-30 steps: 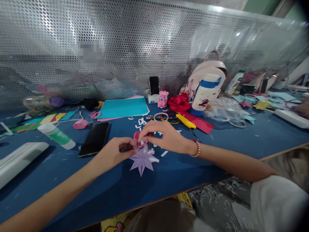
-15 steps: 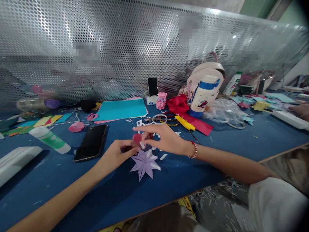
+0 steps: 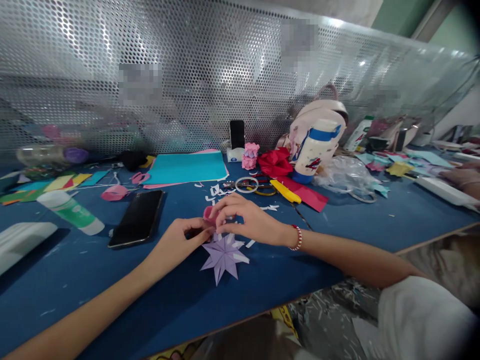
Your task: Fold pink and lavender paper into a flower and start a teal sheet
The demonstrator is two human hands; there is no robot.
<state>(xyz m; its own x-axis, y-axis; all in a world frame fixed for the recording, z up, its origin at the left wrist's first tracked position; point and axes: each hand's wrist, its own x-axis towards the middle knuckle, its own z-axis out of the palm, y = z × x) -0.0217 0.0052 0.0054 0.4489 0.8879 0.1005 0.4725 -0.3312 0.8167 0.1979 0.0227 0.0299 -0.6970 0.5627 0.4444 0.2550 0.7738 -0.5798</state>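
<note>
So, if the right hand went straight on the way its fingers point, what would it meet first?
Likely the pink piece by the left hand, though depth is hard to judge there.

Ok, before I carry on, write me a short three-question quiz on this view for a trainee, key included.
1. What colour is the small rounded piece at the fingertips of the left hand: A green, B pink, C black?
2. True or false: the flat black phone lies left of the pointed purple folded-paper star.
3. Which hand wears the beaded bracelet at its wrist?

Key: 1. B, pink. 2. True. 3. The right hand.
</note>
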